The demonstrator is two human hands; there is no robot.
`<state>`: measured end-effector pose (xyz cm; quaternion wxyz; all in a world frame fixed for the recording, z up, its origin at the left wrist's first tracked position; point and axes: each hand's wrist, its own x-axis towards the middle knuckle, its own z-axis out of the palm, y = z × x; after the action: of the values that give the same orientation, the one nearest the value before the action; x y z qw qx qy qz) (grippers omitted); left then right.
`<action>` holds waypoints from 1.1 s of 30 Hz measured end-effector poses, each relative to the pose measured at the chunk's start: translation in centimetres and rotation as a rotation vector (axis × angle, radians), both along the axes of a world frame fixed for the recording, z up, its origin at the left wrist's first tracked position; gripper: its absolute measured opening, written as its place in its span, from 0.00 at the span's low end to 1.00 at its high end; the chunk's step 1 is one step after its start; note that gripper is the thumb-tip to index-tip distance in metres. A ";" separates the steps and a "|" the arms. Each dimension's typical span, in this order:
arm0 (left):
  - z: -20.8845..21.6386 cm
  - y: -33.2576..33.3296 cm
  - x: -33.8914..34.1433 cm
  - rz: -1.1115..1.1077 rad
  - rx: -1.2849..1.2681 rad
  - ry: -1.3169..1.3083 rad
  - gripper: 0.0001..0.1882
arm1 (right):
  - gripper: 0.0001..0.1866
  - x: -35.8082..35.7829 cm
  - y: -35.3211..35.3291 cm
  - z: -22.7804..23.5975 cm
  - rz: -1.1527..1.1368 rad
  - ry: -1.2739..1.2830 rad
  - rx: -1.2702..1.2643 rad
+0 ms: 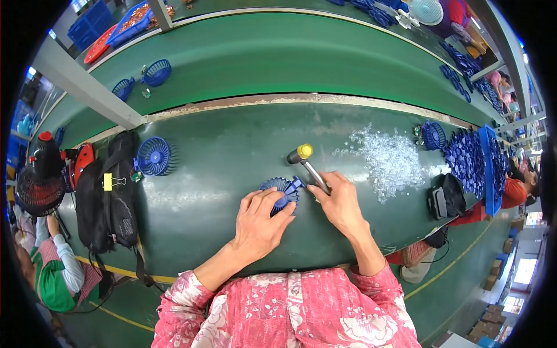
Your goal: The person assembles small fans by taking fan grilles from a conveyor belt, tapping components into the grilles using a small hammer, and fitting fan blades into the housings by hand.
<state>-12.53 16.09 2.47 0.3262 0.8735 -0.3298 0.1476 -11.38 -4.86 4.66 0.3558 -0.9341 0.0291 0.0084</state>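
Note:
Under my left hand [258, 217] lies a round blue fan cage [281, 188] with a short stem pointing up and to the right. My left fingers press over the cage and hold it against the green table. In my right hand [339, 200] is a hammer [313, 173], gripped by its metal handle. Its head, with a yellow face [304, 151] and a dark opposite end, sits just beyond the cage's stem, apart from it. My right palm covers the rest of the handle.
Clear small plastic pieces [389, 162] are heaped on the right. Beyond them are a blue fan cage [433, 135], many small blue parts [464, 159] and a blue tray [491, 174]. Another cage [154, 156] and a black bag [107, 197] lie left. A green conveyor belt [278, 64] runs behind.

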 end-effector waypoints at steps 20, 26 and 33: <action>0.8 2.3 0.1 -0.085 0.043 0.057 0.21 | 0.13 2.1 -2.1 -0.5 -0.262 -0.081 -0.013; 2.3 2.1 0.5 0.055 0.099 0.101 0.36 | 0.07 4.7 -2.6 -1.2 -0.208 -0.113 -0.147; 1.1 1.0 1.0 0.154 0.170 0.191 0.44 | 0.07 3.6 -2.4 0.1 -0.189 -0.009 -0.083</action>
<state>-11.50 17.10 3.56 0.2686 0.9308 -0.2406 0.0597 -7.77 -7.24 4.80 0.3163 -0.9410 0.1159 -0.0304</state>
